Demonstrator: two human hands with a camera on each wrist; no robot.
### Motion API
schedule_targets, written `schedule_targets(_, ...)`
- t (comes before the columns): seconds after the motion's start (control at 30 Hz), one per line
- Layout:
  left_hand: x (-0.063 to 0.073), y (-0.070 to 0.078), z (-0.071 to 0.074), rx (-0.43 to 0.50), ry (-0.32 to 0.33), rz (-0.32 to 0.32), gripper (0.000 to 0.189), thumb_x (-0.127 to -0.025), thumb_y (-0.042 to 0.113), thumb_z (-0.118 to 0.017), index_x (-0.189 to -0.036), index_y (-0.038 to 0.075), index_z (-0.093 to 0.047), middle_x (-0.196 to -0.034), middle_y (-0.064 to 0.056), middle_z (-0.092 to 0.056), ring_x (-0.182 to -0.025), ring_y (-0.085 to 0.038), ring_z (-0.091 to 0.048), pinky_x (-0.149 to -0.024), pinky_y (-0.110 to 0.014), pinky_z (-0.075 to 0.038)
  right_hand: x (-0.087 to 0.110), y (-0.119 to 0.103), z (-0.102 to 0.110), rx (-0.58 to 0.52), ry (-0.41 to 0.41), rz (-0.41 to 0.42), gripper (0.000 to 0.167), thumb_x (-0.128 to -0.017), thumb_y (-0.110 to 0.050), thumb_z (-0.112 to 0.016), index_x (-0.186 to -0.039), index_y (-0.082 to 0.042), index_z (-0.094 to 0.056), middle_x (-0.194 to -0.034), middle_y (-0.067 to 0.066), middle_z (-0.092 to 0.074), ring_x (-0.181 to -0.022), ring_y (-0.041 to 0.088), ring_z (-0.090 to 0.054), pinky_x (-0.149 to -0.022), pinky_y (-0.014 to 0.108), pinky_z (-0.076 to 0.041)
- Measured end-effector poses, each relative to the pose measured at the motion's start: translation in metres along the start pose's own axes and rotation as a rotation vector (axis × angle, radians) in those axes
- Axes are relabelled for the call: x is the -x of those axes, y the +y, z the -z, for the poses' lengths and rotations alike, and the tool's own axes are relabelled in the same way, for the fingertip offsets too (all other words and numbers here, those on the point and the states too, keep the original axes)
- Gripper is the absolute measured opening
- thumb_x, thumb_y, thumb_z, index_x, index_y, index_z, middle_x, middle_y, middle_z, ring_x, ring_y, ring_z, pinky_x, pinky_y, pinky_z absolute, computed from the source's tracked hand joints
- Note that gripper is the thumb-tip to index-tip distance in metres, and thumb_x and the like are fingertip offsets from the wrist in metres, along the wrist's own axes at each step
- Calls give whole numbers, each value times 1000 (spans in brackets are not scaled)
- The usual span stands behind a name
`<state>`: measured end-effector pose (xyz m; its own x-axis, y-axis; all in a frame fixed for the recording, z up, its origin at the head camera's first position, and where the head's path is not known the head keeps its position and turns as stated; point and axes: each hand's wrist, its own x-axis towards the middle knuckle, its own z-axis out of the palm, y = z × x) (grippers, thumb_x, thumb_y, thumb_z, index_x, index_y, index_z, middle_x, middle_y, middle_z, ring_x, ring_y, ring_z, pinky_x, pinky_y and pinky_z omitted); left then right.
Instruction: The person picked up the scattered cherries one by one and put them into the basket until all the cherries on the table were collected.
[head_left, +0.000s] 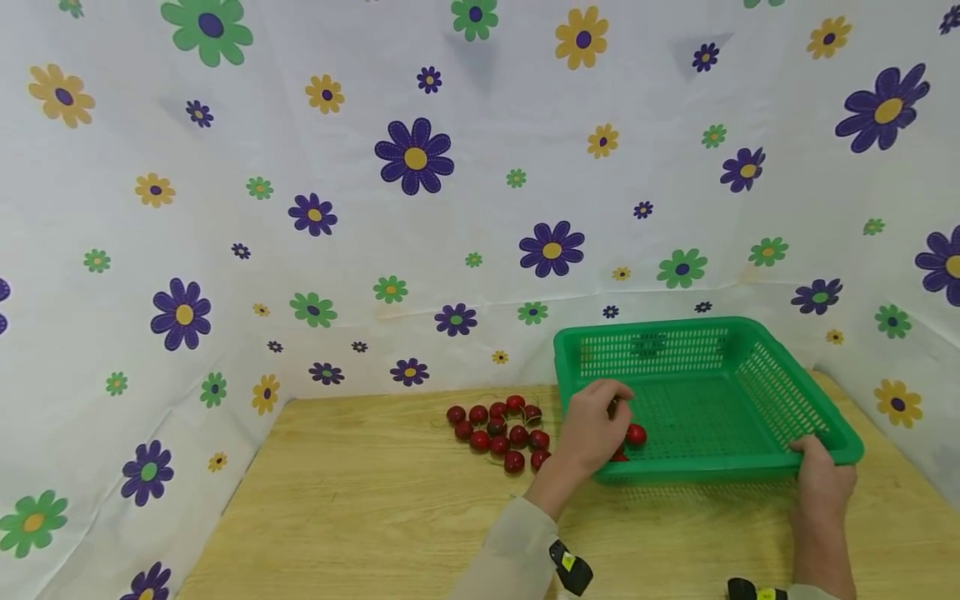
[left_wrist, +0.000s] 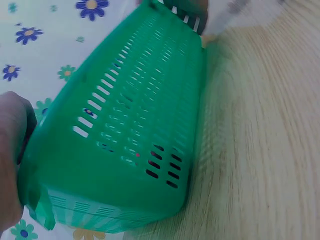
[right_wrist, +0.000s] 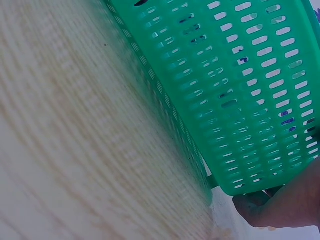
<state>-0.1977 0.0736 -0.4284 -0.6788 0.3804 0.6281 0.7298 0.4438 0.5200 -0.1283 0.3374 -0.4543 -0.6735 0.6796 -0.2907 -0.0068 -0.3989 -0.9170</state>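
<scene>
A green plastic basket with slotted walls is on the wooden table at the right. My left hand reaches over its near left corner with bent fingers; whether anything is between them is hidden. Just beside those fingers, a red cherry lies inside the basket, and a second bit of red shows below the hand. In the left wrist view the left hand is partly behind the basket's rim. My right hand grips the near right corner of the rim, thumb over the edge; the right wrist view shows that hand against the corner.
Several dark red cherries with thin stems lie in a group on the table, left of the basket. A white cloth printed with flowers hangs behind and along both sides of the table.
</scene>
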Motion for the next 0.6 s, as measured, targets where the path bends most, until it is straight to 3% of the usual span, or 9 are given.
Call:
schedule_targets(0.13,9,-5,7,151,90,-11,14,-94,-2,-56,-99,4,-68,-95,-9,-68,-73,-10,-57,-67,-13,-47,1,1,-2,-3,5,14,31,-86,-2,-51,-111,-18,-56,-111,-10,-53,-94,3,-46,-80,14,-39)
schedule_targets(0.3,24,-8,24,256,196,75,13,-95,-1,-58,-98,5,-69,-90,-8,-69,-72,-11,-60,-64,-19,-51,1,3,-2,-8,6,42,28,-85,-1,-51,-107,-17,-58,-110,-8,-54,-93,5,-46,-76,14,-40)
schedule_targets(0.6,41,-15,67,266,356,232,14,-90,-11,-61,-91,-1,-70,-82,-14,-70,-65,-22,-60,-60,-23,-50,0,2,-1,-9,8,28,31,-86,-1,-50,-112,-16,-56,-111,-8,-52,-94,5,-45,-77,14,-40)
